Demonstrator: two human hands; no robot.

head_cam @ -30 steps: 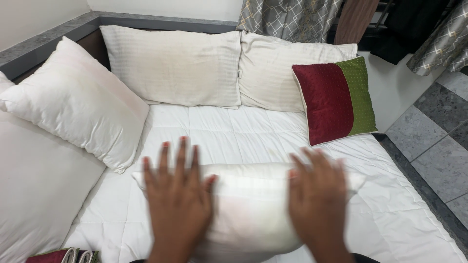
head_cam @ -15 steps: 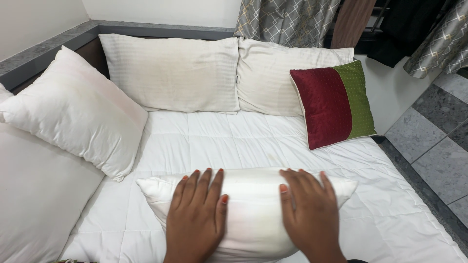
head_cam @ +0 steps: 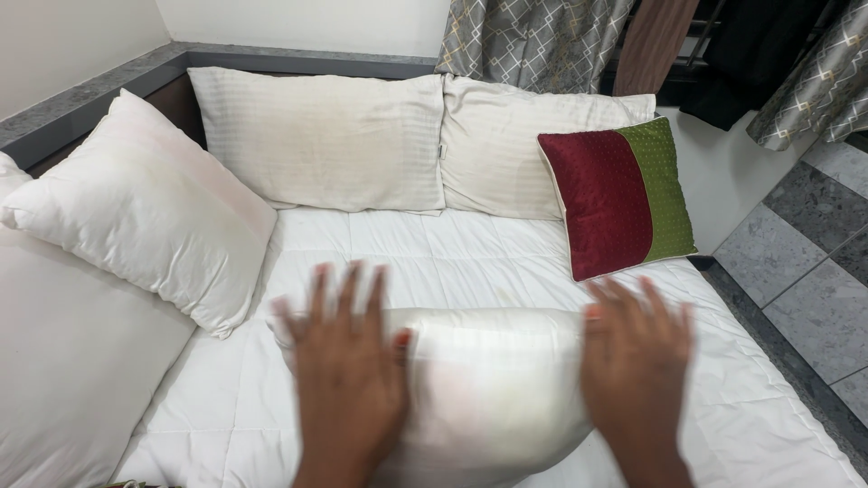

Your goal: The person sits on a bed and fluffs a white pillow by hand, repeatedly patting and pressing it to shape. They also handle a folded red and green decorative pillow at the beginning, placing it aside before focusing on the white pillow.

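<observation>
You've got a bed (head_cam: 470, 248) w/ white quilted cover. Two cream striped pillows (head_cam: 325, 140) (head_cam: 515, 145) lean side by side at the headboard end. A maroon & green cushion (head_cam: 619, 194) stands tilted at the right pillow's right edge. Plump white pillow (head_cam: 145, 212) lies at left. Grey patterned curtains (head_cam: 533, 41) hang behind; grey tiled floor (head_cam: 814, 262) at right.

white wall (head_cam: 298, 23) | grey patterned curtains (head_cam: 533, 45) | grey tiled floor (head_cam: 805, 271)

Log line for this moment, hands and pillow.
left hand: flat on white pillow, blurred | right hand: at pillow's right end, blurred | pillow: lying on white bed
</observation>
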